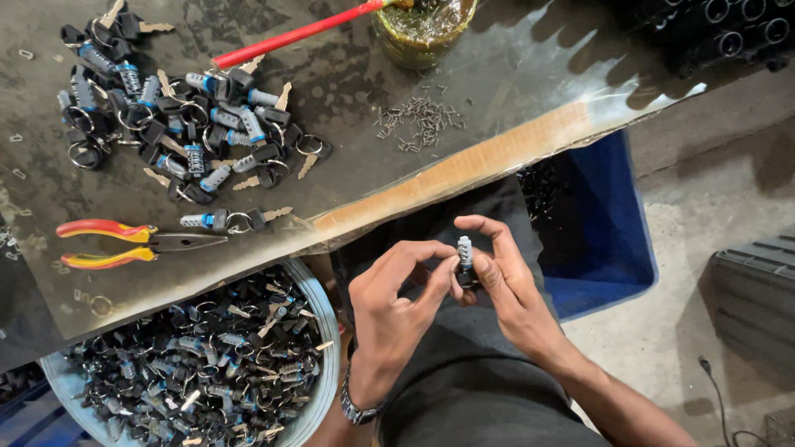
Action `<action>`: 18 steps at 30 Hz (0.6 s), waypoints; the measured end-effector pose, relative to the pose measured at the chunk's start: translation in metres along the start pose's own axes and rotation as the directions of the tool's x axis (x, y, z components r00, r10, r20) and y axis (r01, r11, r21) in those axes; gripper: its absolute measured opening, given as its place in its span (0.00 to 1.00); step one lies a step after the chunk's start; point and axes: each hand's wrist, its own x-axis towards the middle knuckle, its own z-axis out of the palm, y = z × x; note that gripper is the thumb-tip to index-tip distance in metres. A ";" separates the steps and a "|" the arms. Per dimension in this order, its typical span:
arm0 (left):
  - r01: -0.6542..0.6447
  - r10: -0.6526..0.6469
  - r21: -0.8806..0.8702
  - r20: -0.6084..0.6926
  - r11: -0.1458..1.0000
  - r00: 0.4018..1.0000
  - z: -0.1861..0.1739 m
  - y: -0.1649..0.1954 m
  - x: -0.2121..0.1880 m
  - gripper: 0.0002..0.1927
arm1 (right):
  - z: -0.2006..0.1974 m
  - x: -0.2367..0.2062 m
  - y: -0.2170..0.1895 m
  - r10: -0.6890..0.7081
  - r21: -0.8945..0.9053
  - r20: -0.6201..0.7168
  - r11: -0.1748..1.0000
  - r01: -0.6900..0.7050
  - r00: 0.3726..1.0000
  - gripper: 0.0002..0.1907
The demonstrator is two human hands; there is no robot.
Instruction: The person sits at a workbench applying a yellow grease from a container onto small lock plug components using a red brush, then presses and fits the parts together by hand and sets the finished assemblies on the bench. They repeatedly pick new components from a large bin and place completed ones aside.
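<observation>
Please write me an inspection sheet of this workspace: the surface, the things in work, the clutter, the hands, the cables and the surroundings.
Surface: dark, stained worktable with a worn pale strip along its edge.
Job's things: small lock cylinder, held upright between both hands; a heap of cylinders with keys on the table; a basin full of similar parts below it.
Clutter: red-handled pliers, pile of small pins, jar of dark grease with a red-handled tool in it.
Hands: left hand and right hand both pinch the cylinder; wristwatch on the left wrist.
Cables: one thin cable on the floor.
Surroundings: blue crate, concrete floor.
</observation>
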 end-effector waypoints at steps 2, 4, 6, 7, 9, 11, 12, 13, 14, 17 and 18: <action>0.013 -0.013 0.003 -0.017 1.000 1.000 0.000 0.000 0.000 0.06 | 0.000 0.002 0.003 -0.044 -0.011 0.021 0.999 0.045 0.999 0.25; 0.017 -0.017 0.011 -0.006 1.000 1.000 -0.001 0.000 0.001 0.06 | -0.002 0.002 0.005 -0.043 -0.037 0.017 0.998 0.044 0.999 0.26; 0.014 -0.014 0.027 0.003 1.000 1.000 -0.001 -0.001 0.001 0.06 | -0.004 0.003 0.006 -0.062 -0.066 0.034 0.996 0.065 0.997 0.28; 0.008 -0.008 0.040 0.006 0.999 1.000 -0.001 -0.001 0.001 0.06 | -0.005 0.003 0.007 -0.084 -0.082 0.055 0.993 0.088 0.995 0.29; -0.004 0.003 0.081 0.009 0.997 1.000 -0.002 -0.002 0.001 0.06 | -0.007 0.004 0.008 -0.108 -0.124 0.071 0.985 0.117 0.992 0.30; -0.018 0.017 0.140 0.009 0.990 1.000 -0.002 -0.003 0.001 0.06 | -0.009 0.004 0.008 -0.120 -0.177 0.063 0.976 0.129 0.991 0.30; -0.014 0.013 0.129 0.009 0.992 1.000 -0.002 -0.003 0.001 0.06 | -0.009 0.004 0.008 -0.120 -0.185 0.066 0.974 0.130 0.991 0.30; -0.010 0.009 0.117 0.010 0.993 1.000 -0.001 -0.004 0.000 0.06 | -0.010 0.004 0.008 -0.121 -0.193 0.068 0.972 0.132 0.990 0.30; -0.006 0.005 0.106 0.011 0.994 1.000 -0.001 -0.004 0.000 0.06 | -0.010 0.004 0.008 -0.121 -0.201 0.070 0.971 0.133 0.990 0.30; -0.007 0.005 0.099 0.018 0.995 1.000 0.000 -0.005 -0.002 0.06 | -0.011 0.003 0.007 -0.115 -0.265 0.045 0.956 0.123 0.992 0.27; -0.014 0.012 0.112 0.020 0.994 1.000 0.000 -0.006 -0.002 0.06 | -0.012 0.003 0.007 -0.113 -0.297 0.038 0.948 0.119 0.993 0.26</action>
